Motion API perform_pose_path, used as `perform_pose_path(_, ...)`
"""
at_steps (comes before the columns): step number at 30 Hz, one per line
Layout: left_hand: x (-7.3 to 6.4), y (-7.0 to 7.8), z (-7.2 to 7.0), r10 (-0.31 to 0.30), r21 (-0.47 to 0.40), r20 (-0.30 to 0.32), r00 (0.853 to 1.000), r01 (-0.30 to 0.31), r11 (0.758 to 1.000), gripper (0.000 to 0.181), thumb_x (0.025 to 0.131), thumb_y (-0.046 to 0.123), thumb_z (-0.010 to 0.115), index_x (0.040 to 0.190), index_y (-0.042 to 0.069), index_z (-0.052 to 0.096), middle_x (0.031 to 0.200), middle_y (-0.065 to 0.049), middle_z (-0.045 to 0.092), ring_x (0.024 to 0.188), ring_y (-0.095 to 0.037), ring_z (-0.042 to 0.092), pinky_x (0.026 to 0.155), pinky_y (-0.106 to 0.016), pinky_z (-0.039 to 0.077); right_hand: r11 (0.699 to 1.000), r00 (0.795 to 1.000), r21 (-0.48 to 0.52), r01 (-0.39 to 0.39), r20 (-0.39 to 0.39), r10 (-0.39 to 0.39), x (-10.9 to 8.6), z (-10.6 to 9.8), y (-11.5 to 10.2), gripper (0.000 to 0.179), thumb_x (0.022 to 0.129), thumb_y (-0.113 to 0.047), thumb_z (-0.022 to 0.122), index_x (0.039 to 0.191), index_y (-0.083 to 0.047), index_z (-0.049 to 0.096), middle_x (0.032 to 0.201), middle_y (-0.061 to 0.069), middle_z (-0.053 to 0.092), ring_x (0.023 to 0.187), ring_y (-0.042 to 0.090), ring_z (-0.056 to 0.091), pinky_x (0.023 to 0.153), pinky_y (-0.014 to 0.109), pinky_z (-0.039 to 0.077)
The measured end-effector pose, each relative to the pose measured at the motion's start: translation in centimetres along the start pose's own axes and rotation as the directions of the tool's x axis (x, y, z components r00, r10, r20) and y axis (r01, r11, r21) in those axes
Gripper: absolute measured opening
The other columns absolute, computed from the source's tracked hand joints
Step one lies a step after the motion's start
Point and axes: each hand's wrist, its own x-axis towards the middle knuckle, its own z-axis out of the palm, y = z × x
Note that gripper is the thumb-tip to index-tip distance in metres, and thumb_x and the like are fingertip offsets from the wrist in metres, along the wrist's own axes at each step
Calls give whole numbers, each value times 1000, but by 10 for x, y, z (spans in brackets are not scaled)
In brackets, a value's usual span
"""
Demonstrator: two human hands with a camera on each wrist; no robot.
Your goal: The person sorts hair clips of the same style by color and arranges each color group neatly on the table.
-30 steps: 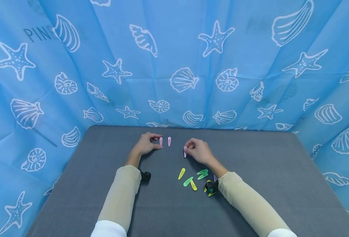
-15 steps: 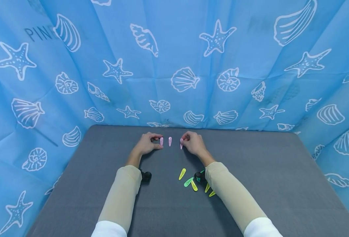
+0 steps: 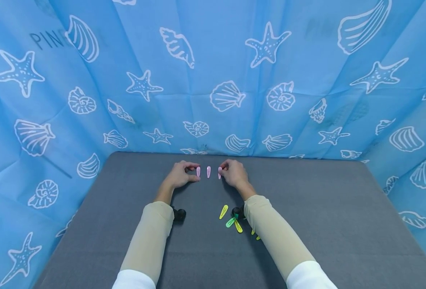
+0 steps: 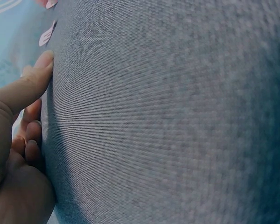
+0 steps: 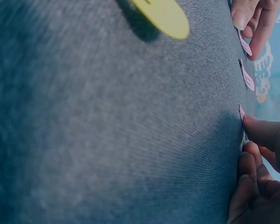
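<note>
Three pink snap hair clips lie in a row near the table's far edge. At the left end, my left hand (image 3: 178,175) pinches one pink hair clip (image 3: 198,171) between thumb and index finger, at its two ends. The middle pink hair clip (image 3: 208,171) lies between the hands, untouched. My right hand (image 3: 235,174) grips the rightmost pink hair clip (image 3: 219,173) with thumb and fingertips; in the right wrist view its tip (image 5: 241,113) shows past the thumb. The left wrist view shows the left thumb (image 4: 44,60), with the middle clip (image 4: 47,35) beyond it; the held clip is hidden there.
Nearer on the grey table (image 3: 198,249) lie a yellow hair clip (image 3: 223,211), a green one (image 3: 230,222) and another yellow one (image 3: 238,226). More clips are partly covered by the right forearm (image 3: 278,237). A blue shell-print curtain (image 3: 194,92) hangs behind.
My right hand has moved left and away from me with its pink hair clip, bringing it into line with the other two. My left hand has stayed in place.
</note>
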Motion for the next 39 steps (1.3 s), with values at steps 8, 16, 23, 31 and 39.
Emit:
perform_pose_path(8, 1, 0, 0, 23, 6, 9, 1000, -23, 1000, 52, 86, 25, 83, 135, 21, 68, 124, -7, 59, 115, -27, 49, 103, -49, 42, 997, 997, 16, 74, -14, -74, -3, -12, 4, 34, 101, -25, 64, 129, -5, 65, 106, 12, 68, 93, 24, 62, 84, 41, 50)
perform_pose_path(16, 3, -4, 1, 42, -12, 12, 999, -42, 999, 52, 86, 23, 84, 135, 20, 68, 124, -8, 59, 114, -27, 50, 103, -48, 41, 962, 970, -145, 234, -37, -241, -24, -35, 11, 54, 102, -36, 63, 144, -4, 51, 136, 22, 48, 123, 40, 51, 103, 54, 44)
perform_pose_path(23, 2, -2, 1, 38, -7, 10, 999, -37, 999, 52, 86, 23, 84, 135, 19, 68, 125, -9, 59, 115, -28, 50, 103, -49, 42, 872, 929, -346, 346, -3, -369, -48, -52, 15, 74, 99, -51, 61, 155, -9, 39, 159, 24, 33, 145, 46, 36, 115, 62, 34)
perform_pose_path(31, 0, -1, 1, 25, -5, 9, 1000, -25, 1000, 52, 87, 24, 83, 136, 22, 67, 128, -8, 58, 117, -28, 51, 105, -50, 42, 762, 891, -483, 431, 94, -444, -80, -58, 24, 84, 97, -64, 54, 162, -18, 29, 170, 20, 17, 158, 46, 10, 122, 68, 15)
perform_pose_path(39, -1, 0, 1, 13, -9, 8, 1000, -12, 1000, 52, 86, 25, 83, 136, 22, 67, 129, -9, 58, 119, -28, 49, 107, -52, 40, 674, 836, -527, 518, 148, -528, -109, -58, 39, 85, 96, -63, 56, 163, -20, 27, 171, 19, 14, 158, 44, 10, 122, 69, 14)
